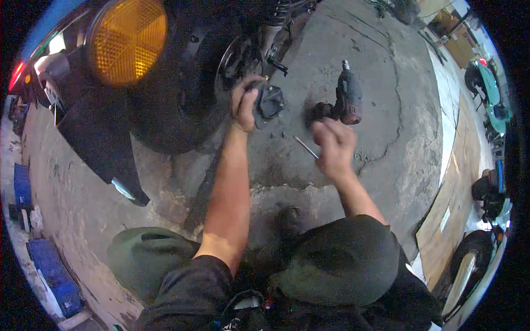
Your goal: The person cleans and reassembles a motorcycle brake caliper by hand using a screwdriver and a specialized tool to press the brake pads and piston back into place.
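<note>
My left hand [244, 106] grips a dark, angular metal part [269, 103], possibly a brake caliper, beside the vehicle's wheel disc [225, 66]. Below and right of it, my right hand [334, 146] is blurred, its fingers bent near a thin metal rod or screwdriver [305, 145]; whether it grips this is unclear. Just beyond that hand a black-and-red cordless impact tool [349, 96] with a socket at its nose lies on the concrete floor [386, 154]. A few small dark pieces [284, 134] lie between my hands.
The vehicle's black tire [176, 132], black fender flap [94, 154] and round amber reflector [126, 41] fill the upper left. Blue crates [52, 276] line the far left. On the right are flat boards [430, 231], a teal scooter [494, 105] and another wheel [466, 259]. My knees frame the lower floor.
</note>
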`<move>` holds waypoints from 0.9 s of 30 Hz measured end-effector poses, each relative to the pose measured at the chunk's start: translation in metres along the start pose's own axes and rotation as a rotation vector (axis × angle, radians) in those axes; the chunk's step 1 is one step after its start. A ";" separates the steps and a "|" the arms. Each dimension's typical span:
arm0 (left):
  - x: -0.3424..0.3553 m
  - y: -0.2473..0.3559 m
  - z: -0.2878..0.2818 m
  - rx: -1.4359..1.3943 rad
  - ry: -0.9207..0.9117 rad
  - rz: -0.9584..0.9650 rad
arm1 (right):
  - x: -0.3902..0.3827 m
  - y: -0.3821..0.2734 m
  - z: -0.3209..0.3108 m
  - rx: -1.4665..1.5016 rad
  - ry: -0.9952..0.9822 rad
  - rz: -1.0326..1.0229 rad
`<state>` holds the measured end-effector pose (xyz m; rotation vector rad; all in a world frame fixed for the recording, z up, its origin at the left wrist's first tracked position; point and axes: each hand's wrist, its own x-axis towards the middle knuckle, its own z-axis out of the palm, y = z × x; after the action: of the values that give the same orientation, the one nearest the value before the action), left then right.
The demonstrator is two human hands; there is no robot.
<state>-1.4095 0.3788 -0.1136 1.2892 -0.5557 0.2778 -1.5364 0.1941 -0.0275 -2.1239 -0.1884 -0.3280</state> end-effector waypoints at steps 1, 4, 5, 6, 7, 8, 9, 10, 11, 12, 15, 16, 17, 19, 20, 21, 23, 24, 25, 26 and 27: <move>0.001 0.002 -0.001 -0.017 -0.012 -0.059 | -0.007 0.003 -0.013 0.118 0.023 0.107; -0.001 0.000 0.020 -0.205 0.092 -0.087 | -0.007 0.009 -0.016 0.196 0.045 0.141; 0.002 -0.002 0.027 -0.146 0.143 -0.041 | -0.006 0.011 -0.014 0.225 -0.023 0.197; 0.004 -0.002 0.028 -0.064 0.084 0.021 | -0.006 0.012 -0.011 0.251 -0.088 0.254; 0.003 -0.002 0.026 -0.063 0.088 0.022 | -0.003 0.012 -0.007 0.250 -0.092 0.253; 0.002 -0.002 0.023 -0.092 0.078 -0.002 | 0.001 0.011 -0.002 0.112 -0.083 0.144; 0.001 -0.003 0.021 -0.121 0.068 -0.026 | 0.006 0.012 0.003 -0.025 -0.074 0.034; 0.002 -0.002 0.020 -0.115 0.072 -0.024 | 0.012 0.014 0.009 0.005 0.012 0.105; 0.002 -0.002 0.018 -0.095 0.069 -0.010 | 0.018 0.018 0.012 0.009 0.007 0.101; 0.003 -0.001 0.017 -0.075 0.065 0.005 | 0.024 0.021 0.016 -0.046 0.089 -0.003; 0.003 0.003 0.024 -0.078 0.055 0.017 | 0.033 0.013 0.019 -0.099 0.155 -0.068; 0.002 0.002 0.020 -0.003 0.052 0.036 | 0.035 0.010 0.022 -0.144 0.139 -0.086; 0.002 0.001 0.018 0.004 0.055 0.038 | 0.036 0.008 0.024 -0.191 0.125 -0.104; 0.001 -0.003 0.017 -0.012 0.076 0.045 | 0.038 0.004 0.024 -0.241 0.094 -0.146; 0.000 -0.004 0.016 -0.013 0.078 0.045 | 0.038 0.004 0.023 -0.297 0.065 -0.184; 0.000 -0.006 0.015 -0.061 0.076 0.021 | 0.040 0.006 0.023 -0.298 0.064 -0.185; 0.001 -0.006 0.019 -0.119 0.068 -0.004 | 0.043 0.014 0.018 -0.290 0.042 -0.305; 0.001 -0.007 0.022 -0.084 0.067 0.015 | 0.043 0.017 0.016 -0.295 0.044 -0.304; 0.001 -0.006 0.021 -0.041 0.069 0.033 | 0.043 0.018 0.017 -0.301 0.027 -0.336; 0.001 -0.006 0.020 -0.039 0.070 0.033 | 0.044 0.019 0.016 -0.308 0.010 -0.367; 0.001 -0.006 0.019 -0.022 0.067 0.022 | 0.044 0.020 0.015 -0.308 0.010 -0.367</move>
<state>-1.4104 0.3593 -0.1146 1.2488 -0.5149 0.3318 -1.4872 0.1967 -0.0377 -2.3864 -0.5564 -0.6151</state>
